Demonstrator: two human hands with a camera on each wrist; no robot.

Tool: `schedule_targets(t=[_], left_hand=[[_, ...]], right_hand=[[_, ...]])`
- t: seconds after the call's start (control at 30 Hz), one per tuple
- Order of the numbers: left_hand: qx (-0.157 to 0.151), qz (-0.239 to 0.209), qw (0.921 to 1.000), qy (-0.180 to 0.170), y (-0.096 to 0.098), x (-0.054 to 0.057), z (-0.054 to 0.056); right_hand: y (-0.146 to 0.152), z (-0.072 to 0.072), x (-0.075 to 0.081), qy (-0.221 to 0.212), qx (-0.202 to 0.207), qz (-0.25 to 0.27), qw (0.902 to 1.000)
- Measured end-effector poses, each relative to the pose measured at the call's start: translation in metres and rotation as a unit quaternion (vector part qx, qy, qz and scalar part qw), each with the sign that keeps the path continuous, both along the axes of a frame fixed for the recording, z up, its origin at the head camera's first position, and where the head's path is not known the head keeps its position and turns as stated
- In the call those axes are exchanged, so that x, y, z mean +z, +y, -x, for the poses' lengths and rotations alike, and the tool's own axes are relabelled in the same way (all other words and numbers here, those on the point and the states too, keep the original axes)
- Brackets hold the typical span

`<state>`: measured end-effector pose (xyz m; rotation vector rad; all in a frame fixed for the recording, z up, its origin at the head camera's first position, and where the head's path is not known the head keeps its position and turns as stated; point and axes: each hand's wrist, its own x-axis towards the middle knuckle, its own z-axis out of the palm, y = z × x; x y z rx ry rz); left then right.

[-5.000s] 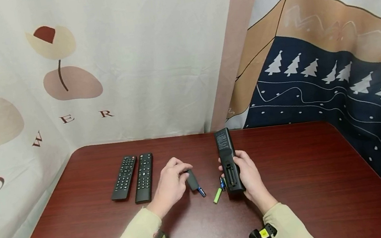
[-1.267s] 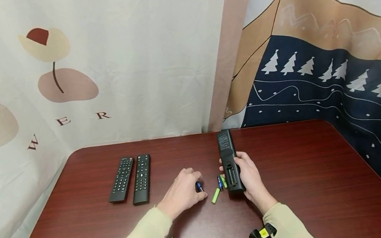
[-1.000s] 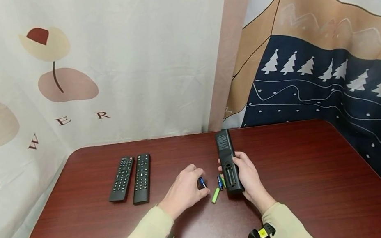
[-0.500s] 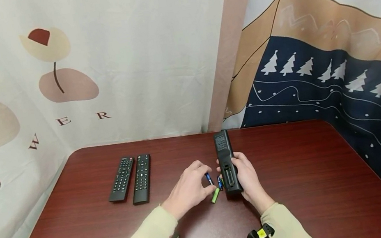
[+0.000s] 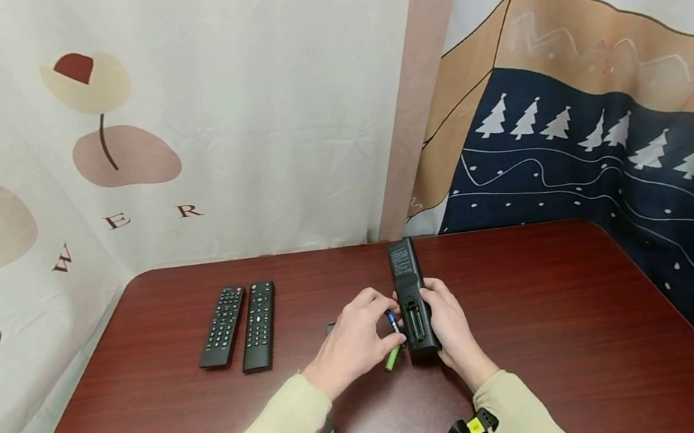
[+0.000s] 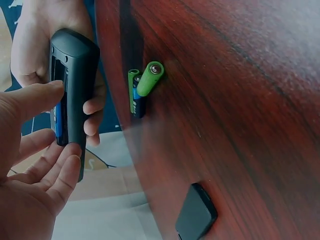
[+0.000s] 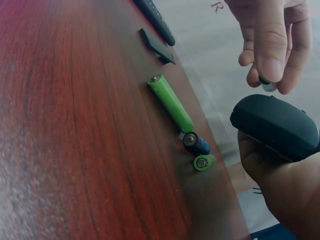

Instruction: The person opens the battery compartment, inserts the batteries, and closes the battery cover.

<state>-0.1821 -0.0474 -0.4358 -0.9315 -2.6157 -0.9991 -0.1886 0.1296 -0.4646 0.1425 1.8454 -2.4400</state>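
My right hand (image 5: 451, 325) grips a black remote control (image 5: 406, 271), its back turned up and its battery slot bare. Between thumb and fingers, my left hand (image 5: 354, 335) pinches a blue battery (image 5: 393, 320) beside that slot. The left wrist view has this battery (image 6: 59, 125) lengthwise against the slot; whether it is seated I cannot tell. On the table below, the right wrist view has a green battery (image 7: 171, 104), a blue battery (image 7: 201, 145) and another green battery (image 7: 208, 161) close together. The remote's loose battery cover (image 6: 196, 214) lies mostly behind my left hand in the head view.
Two black remote controls, one tilted (image 5: 223, 327) and one beside it (image 5: 258, 326), lie keys up on the left of the reddish-brown table (image 5: 543, 337). Printed curtains (image 5: 275, 107) hang behind the table's far edge.
My left hand has left the battery cover, picked up the blue battery beside it and carried it right to the remote. The right hand keeps its grip, shifting slightly left.
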Motion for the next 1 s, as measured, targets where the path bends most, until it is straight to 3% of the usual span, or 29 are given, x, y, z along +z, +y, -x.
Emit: schedule_targets(t=[0.37,0.6,1.0], left_hand=[[-0.004,0.007,1.0,0.001,0.0049,0.0029,-0.0006],[-0.008,0.01,0.9998,-0.014,0.0079,0.0037,-0.0008],[-0.007,0.008,0.9999,-0.003,0.0102,0.0016,0.0006]], right_hand=[[-0.0003,-0.002,-0.0018,-0.006,-0.005,-0.043,0.9991],[-0.0022,-0.0027,-0.0016,-0.008,-0.006,-0.039,0.9992],[-0.007,-0.0039,0.0,-0.009,-0.009,-0.025,0.9996]])
